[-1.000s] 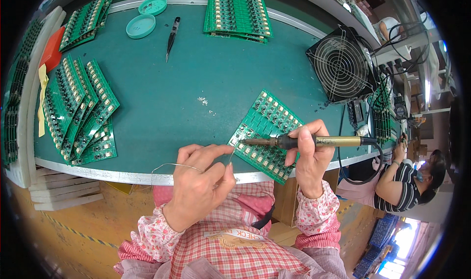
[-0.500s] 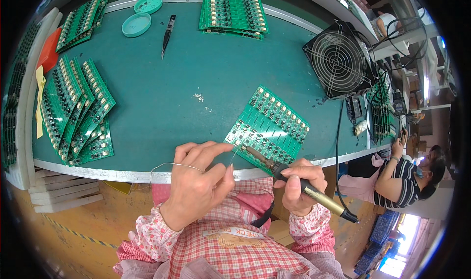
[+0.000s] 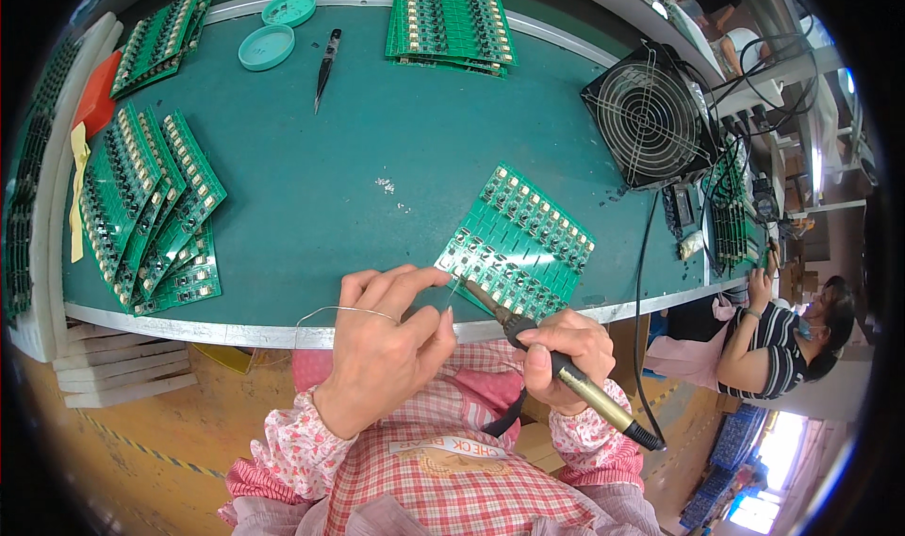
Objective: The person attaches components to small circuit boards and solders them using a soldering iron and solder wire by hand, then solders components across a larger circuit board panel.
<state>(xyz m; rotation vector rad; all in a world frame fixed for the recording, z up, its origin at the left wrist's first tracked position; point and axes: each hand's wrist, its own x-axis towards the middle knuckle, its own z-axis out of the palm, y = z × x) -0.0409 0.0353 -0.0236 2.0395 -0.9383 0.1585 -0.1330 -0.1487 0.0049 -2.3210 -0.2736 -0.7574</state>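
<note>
A green circuit board (image 3: 528, 239) with rows of small parts lies tilted at the table's front edge. My right hand (image 3: 568, 357) is closed around the handle of a soldering iron (image 3: 592, 390). The iron's tip points up and left, at the board's left corner; whether it touches cannot be made out. My left hand (image 3: 386, 333) is closed on a thin solder wire (image 3: 325, 311), which loops out behind the fingers. Its free end runs between thumb and index finger near the iron's tip. The left index fingertip reaches the same board corner.
Circuit board stacks stand at left (image 3: 151, 211), far left (image 3: 165, 41) and far middle (image 3: 451, 27). A black fan (image 3: 649, 112) stands at right, the iron's cable (image 3: 644, 319) near it. Tweezers (image 3: 326, 69) and two round green lids (image 3: 267, 48) lie far back. A co-worker (image 3: 778, 347) sits at right.
My right hand and the soldering iron have shifted slightly left and down, the tip moving closer to the board's left corner. My left hand has barely moved; the board stays in place.
</note>
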